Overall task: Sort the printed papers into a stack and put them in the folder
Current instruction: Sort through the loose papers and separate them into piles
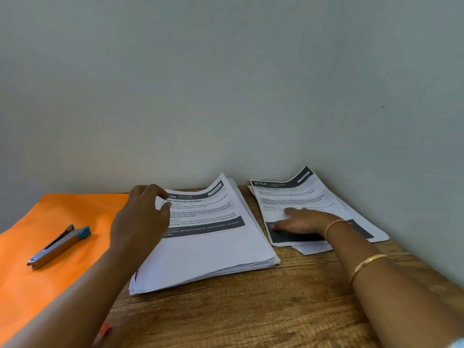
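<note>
Head view: the left hand (143, 212) hangs over the near-left corner of the header on the big stack of papers (208, 247). Its fingers are curled, with the thumb just below the forefinger and print showing between them. I cannot tell whether it already pinches a sheet. The right hand (301, 222) lies flat, fingers straight, pressing on the smaller pile of papers (313, 197), which sits just beside the big stack on the wooden table (251, 310). Both lots of papers are outside the folder. The orange folder (62, 209) lies closed on the outer side of the left hand, with a stapler (59, 246) resting on top of it.

The likely troubles:
- The smaller pile is already fanned, with sheets poking out under the right wrist. A sideways drag under a flat palm would probably move only the top sheets and spread the rest further.
- The far edges of both lots curl up against the wall (226, 84), so sheets pushed that way could buckle or crease.
- A hasty pinch by the left hand may lift several sheets at once and skew the big stack's edges.
- The stapler will likely slide off if the folder is opened with it on top.
</note>
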